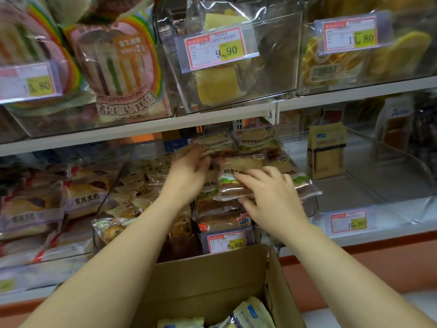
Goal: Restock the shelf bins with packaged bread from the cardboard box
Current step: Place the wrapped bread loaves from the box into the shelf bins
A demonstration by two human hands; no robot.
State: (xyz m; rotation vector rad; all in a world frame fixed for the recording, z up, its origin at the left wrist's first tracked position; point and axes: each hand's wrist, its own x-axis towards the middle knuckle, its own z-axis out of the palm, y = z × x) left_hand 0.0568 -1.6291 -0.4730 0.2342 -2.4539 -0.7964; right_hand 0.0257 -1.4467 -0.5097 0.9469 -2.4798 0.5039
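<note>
My right hand [269, 195] grips a clear pack of brown sliced bread [238, 172], thumb under its near edge and fingers over the top, above the middle bin [227, 242] of the lower shelf. That bin holds several like packs, stacked. My left hand [189, 171] reaches in beside it, its blurred fingers lying on a pack [212, 143] further back. The open cardboard box [212, 280] stands below my forearms, with pale blue-and-cream packs [248, 313] in its bottom.
Clear bins of rainbow toast [118, 67], yellow cake [217, 84] and other bread fill the upper shelf. Left of the middle bin lie small pastry packs [118, 228] and purple-labelled packs [82, 197]. A tan bag [326, 152] stands in the bin to the right.
</note>
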